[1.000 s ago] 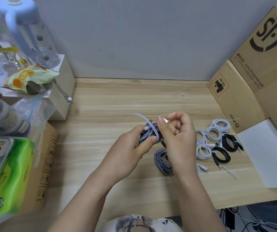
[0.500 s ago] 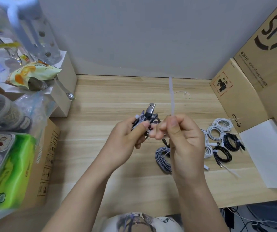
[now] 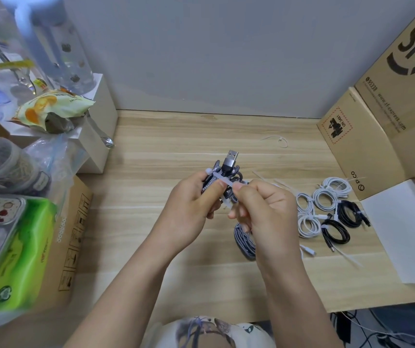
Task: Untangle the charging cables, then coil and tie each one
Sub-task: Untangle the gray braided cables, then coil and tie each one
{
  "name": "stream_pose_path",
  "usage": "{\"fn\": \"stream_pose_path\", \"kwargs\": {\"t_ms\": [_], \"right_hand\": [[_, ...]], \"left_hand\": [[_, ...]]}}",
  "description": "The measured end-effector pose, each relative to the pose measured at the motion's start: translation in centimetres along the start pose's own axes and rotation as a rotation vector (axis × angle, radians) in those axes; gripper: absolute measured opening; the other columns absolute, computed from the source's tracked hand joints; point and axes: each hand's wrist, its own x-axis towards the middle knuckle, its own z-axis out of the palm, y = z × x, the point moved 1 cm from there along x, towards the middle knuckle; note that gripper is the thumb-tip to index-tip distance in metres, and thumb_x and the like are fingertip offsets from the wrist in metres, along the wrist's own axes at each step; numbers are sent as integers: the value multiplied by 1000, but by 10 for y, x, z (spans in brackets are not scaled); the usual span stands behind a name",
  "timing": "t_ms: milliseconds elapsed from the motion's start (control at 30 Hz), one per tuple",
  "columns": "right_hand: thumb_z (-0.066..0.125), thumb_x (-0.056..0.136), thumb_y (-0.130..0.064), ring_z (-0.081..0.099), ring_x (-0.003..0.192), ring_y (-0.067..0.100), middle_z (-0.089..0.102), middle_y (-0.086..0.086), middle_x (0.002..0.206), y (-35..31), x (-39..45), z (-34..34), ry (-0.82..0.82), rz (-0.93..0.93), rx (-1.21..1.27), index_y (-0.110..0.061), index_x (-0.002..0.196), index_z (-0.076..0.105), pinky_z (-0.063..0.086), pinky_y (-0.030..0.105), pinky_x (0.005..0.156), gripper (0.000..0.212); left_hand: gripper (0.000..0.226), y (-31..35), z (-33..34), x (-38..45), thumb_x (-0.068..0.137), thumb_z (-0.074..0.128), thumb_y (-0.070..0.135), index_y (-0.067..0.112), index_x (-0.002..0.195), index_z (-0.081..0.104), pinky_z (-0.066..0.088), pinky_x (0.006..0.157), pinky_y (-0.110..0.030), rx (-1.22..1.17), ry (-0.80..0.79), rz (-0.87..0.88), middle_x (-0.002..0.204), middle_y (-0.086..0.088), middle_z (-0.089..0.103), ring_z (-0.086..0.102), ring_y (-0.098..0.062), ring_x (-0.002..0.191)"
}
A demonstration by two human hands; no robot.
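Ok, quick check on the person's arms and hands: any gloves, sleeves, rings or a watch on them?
None show. The left hand and right hand are bare, with no gloves, and no rings are visible on the fingers. Both forearms are uncovered down to the bottom of the picture, with no sleeve, watch or band. The fingernails are short and look unpainted. A light printed garment shows at the lower edge.

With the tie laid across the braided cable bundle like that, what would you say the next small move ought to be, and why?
Probably pull the white tie snug. The left hand grips the coiled grey braided cable, its USB plug sticking up, while the right hand pinches the tie lying across the bundle. Whether its tail is already threaded is hidden by the fingers.
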Motion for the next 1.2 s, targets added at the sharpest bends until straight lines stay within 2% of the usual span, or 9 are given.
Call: {"fn": "stream_pose_path", "kwargs": {"t_ms": [167, 533, 667, 900, 1200], "right_hand": [[57, 71, -27, 38, 50, 19, 43, -2, 40, 1, 2, 2, -14, 6, 0, -20, 38, 48, 28, 17, 41, 34], [57, 74, -25, 36, 48, 20, 44, -3, 39, 3, 2, 5, -38, -27, 13, -18, 42, 50, 28, 20, 42, 34], [58, 73, -27, 35, 46, 18, 43, 6, 44, 4, 3, 4, -27, -18, 4, -18, 41, 50, 28, 21, 43, 34], [58, 73, -27, 37, 48, 19, 44, 2, 42, 6, 3, 3, -26, -23, -7, -20, 40, 50, 29, 21, 43, 35], [56, 72, -26, 40, 49, 19, 46, -5, 37, 5, 3, 5, -34, -9, -13, -22, 37, 50, 30, 17, 42, 36]], "left_hand": [[26, 1, 0, 0, 95, 47, 11, 19, 72, 52, 31, 46, -11, 20, 0, 7, 48, 12, 41, 37, -4, 48], [23, -2, -2, 1, 96, 48, 17, 17, 72, 51, 32, 48, -14, 90, 7, 21, 54, 9, 41, 38, -11, 54], [21, -2, -2, 1, 95, 49, 15, 14, 74, 52, 32, 48, -14, 75, 11, 4, 54, 10, 41, 38, -11, 54], [23, -1, -2, 1, 95, 49, 16, 16, 72, 52, 32, 46, -11, 70, 15, -10, 51, 12, 42, 39, -5, 51], [22, 0, -1, -1, 95, 49, 18, 15, 73, 51, 32, 47, -12, 86, 15, -5, 54, 10, 41, 37, -9, 53]]}}
